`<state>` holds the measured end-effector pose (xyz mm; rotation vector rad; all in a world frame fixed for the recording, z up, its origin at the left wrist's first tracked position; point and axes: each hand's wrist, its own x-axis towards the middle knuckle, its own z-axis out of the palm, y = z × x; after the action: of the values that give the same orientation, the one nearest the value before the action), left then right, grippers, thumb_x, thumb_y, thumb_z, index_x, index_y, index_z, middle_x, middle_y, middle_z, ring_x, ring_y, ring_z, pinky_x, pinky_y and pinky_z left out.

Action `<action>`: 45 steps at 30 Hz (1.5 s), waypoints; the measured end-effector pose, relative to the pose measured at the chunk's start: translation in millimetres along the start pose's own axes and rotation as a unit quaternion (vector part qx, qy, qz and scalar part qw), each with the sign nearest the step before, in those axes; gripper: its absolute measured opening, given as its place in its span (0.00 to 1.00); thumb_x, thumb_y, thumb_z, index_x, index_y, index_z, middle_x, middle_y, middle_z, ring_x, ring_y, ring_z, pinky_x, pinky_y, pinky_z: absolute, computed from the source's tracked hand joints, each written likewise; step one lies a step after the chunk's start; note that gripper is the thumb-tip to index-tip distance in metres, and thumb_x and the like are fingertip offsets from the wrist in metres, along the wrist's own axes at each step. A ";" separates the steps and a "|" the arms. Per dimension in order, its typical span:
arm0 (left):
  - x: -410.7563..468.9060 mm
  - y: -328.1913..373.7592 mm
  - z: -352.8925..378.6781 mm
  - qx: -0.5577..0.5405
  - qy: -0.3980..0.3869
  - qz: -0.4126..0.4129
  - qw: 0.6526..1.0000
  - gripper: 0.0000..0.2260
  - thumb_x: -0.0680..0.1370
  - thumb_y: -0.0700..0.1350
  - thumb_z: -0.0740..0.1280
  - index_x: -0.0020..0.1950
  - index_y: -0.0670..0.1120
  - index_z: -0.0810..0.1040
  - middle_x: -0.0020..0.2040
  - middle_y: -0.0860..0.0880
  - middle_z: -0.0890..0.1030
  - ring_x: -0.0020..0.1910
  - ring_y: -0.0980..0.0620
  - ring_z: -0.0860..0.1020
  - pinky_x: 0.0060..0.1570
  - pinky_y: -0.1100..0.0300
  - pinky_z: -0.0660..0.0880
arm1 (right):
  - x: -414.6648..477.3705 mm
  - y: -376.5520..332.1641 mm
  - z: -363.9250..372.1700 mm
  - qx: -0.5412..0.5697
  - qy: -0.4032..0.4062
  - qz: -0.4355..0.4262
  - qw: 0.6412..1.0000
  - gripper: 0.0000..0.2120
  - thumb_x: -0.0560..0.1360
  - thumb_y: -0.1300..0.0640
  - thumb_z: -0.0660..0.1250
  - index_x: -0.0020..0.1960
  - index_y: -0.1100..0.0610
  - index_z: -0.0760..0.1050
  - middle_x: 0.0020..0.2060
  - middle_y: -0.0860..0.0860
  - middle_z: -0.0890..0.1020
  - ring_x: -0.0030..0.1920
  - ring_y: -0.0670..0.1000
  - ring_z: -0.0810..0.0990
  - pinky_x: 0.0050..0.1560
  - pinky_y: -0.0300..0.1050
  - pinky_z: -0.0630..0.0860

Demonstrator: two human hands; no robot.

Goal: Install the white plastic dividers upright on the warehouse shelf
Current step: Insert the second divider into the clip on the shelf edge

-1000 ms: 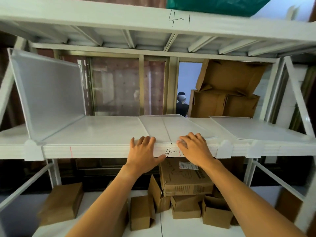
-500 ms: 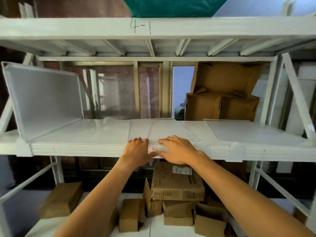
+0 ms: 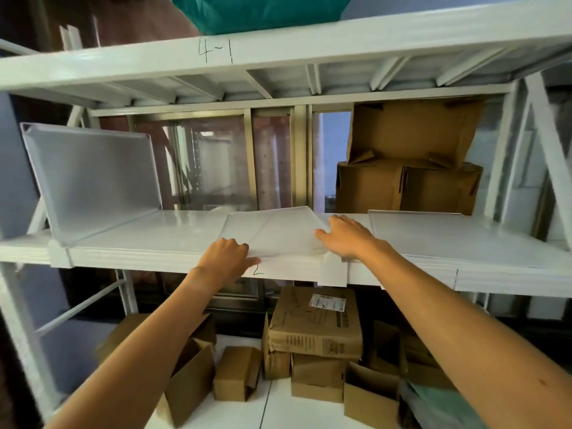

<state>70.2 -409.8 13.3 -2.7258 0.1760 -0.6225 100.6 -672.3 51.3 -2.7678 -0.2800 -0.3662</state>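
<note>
An upright divider [image 3: 93,181] stood at the left end of the warehouse shelf [image 3: 170,233]. The left hand [image 3: 227,257] pinched the front edge of the middle divider [image 3: 278,233], which lay nearly flat on the shelf. The right hand [image 3: 346,238] gripped its right edge, thumb on top. A third divider [image 3: 448,233] lay flat farther right, with cardboard boxes [image 3: 408,168] behind it.

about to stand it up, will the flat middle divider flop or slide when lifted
Probably fairly stiff: the upright divider at left stands flat without sagging. Likely light, since the middle divider looks thin and translucent. It may slide on the smooth shelf.
</note>
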 end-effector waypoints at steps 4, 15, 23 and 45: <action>-2.5 1.9 -4.3 -0.005 0.013 0.006 1.000 0.24 0.83 0.61 0.53 0.59 0.43 0.77 0.51 0.44 0.82 0.50 0.44 0.80 0.48 0.56 0.73 | 2.0 15.1 5.1 0.054 0.005 0.050 0.997 0.24 0.80 0.41 0.55 0.62 0.59 0.72 0.56 0.57 0.77 0.49 0.55 0.76 0.43 0.48 0.69; 17.7 30.9 -29.9 -0.111 0.089 0.013 0.990 0.17 0.81 0.54 0.59 0.55 0.42 0.80 0.49 0.42 0.82 0.41 0.44 0.77 0.40 0.56 0.71 | -1.6 4.5 -29.4 0.413 0.100 0.106 0.899 0.14 0.75 0.47 0.64 0.48 0.57 0.78 0.50 0.57 0.85 0.49 0.58 0.84 0.51 0.55 0.80; 42.4 85.5 -69.4 -0.331 0.108 0.031 0.937 0.22 0.73 0.59 0.72 0.60 0.46 0.80 0.56 0.48 0.81 0.46 0.51 0.77 0.42 0.62 0.73 | -20.7 -14.8 -63.1 0.463 0.067 0.106 0.877 0.15 0.81 0.53 0.55 0.63 0.58 0.72 0.47 0.61 0.84 0.39 0.61 0.87 0.43 0.51 0.84; 71.3 111.3 -99.0 -0.455 -0.106 -0.030 0.884 0.22 0.82 0.56 0.55 0.64 0.41 0.73 0.48 0.47 0.78 0.47 0.46 0.80 0.50 0.50 0.81 | 6.4 -69.3 -102.4 0.236 0.111 0.081 0.962 0.17 0.82 0.55 0.54 0.67 0.62 0.68 0.47 0.62 0.79 0.41 0.60 0.85 0.41 0.55 0.85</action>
<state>85.5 -557.1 86.5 -3.6899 0.4174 -0.2657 68.1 -643.1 167.2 -2.2393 -0.0708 -0.4908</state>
